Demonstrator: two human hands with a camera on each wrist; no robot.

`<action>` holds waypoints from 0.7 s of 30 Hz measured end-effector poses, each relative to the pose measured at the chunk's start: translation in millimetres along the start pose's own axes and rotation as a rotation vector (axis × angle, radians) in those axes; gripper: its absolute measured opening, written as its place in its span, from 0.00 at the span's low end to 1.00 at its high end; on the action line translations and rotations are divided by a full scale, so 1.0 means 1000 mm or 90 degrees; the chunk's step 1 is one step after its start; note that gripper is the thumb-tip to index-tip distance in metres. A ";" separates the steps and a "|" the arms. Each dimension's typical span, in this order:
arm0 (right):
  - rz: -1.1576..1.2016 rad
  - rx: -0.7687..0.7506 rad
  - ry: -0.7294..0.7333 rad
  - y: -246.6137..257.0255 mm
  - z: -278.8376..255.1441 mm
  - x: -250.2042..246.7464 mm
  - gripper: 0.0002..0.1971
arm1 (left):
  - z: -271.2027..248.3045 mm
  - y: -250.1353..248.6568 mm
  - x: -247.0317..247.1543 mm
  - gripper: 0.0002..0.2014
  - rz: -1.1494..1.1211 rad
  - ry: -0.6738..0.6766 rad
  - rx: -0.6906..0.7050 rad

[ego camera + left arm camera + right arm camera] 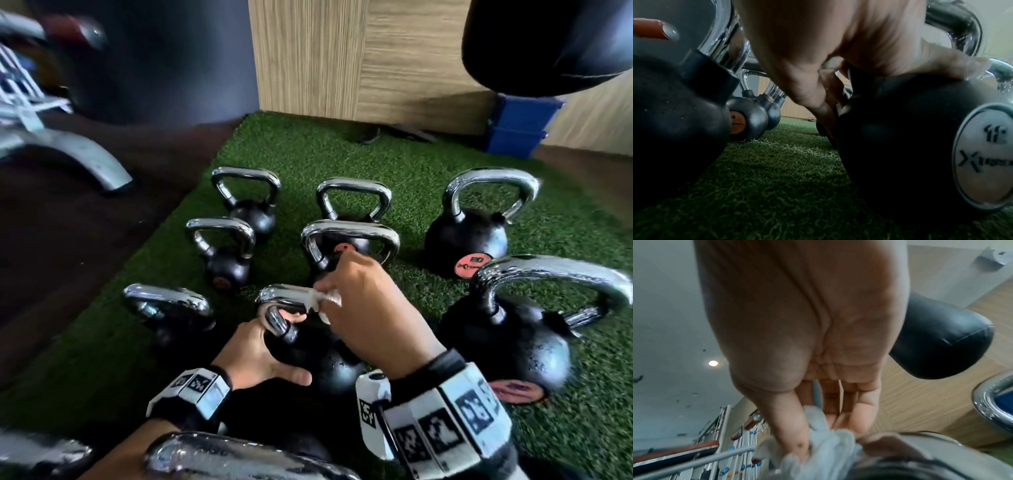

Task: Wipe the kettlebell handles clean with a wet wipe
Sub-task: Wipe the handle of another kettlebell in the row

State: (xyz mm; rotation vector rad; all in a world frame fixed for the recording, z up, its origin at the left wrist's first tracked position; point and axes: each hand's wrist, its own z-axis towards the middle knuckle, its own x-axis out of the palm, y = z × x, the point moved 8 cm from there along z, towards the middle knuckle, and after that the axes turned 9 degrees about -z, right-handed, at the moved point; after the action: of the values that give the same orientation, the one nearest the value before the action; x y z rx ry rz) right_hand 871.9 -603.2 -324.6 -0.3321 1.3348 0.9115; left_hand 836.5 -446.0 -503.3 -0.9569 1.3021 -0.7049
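Note:
Several black kettlebells with chrome handles stand on green turf. My right hand pinches a crumpled white wet wipe wrapped over the top bar of the near middle kettlebell's chrome handle. In the right wrist view the thumb and fingers press the wet wipe onto the bar. My left hand grips that kettlebell at the left base of its handle, thumb lying on the black ball. The left wrist view shows my left hand on this kettlebell, whose label reads 12.
Other kettlebells surround it: one at the left, a large one at the right, a 20 one behind, one handle at the bottom edge. A black punching bag hangs at top right. A metal bench leg stands left.

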 end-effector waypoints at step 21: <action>0.124 0.186 -0.221 -0.076 -0.066 0.000 0.16 | -0.002 0.001 0.002 0.47 0.011 0.027 -0.018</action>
State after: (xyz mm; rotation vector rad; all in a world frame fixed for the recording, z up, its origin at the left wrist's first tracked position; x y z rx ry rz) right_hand 882.1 -696.4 -362.3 0.1784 1.1673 0.8729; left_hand 835.0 -448.0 -505.3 -0.9565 1.3588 -0.6989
